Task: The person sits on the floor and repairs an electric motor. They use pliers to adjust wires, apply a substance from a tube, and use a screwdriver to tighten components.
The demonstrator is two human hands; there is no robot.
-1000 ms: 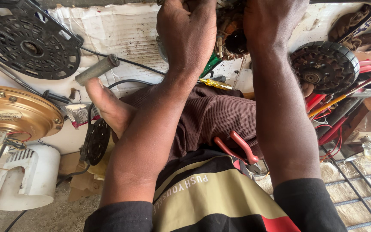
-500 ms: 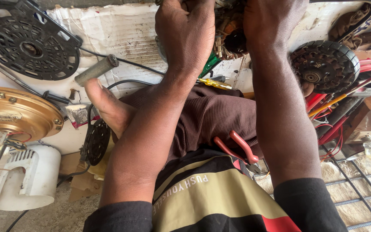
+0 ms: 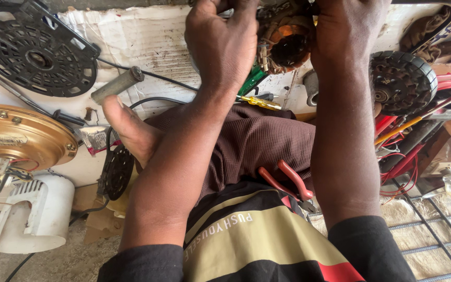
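Up at the far edge of the head view, both hands close around a small motor (image 3: 287,44) with copper-coloured windings, held over the person's lap. The left hand (image 3: 225,44) is clenched on its left side, fingers curled over the top; the right hand (image 3: 348,36) grips its right side, partly cut off by the frame edge.

As a judgement, the main risk is a slip: the motor is held in the air between two hands, and if either grip eases it could drop onto the knee or the clutter below, and its thin wire strands could snag or break. The red-handled pliers (image 3: 288,183) lying loose on the thigh could also slide off if the leg shifts.

The person sits on the floor, with worn white sheeting (image 3: 147,42) spread over it. At the left lie a black round grille (image 3: 35,55), a brass-coloured fan motor housing (image 3: 16,136) and a white plastic casing (image 3: 35,214). A yellow-handled screwdriver (image 3: 259,102) lies near the knee. At the right sit a black ribbed wheel (image 3: 400,81), red cables (image 3: 403,162) and a wire rack (image 3: 439,230).
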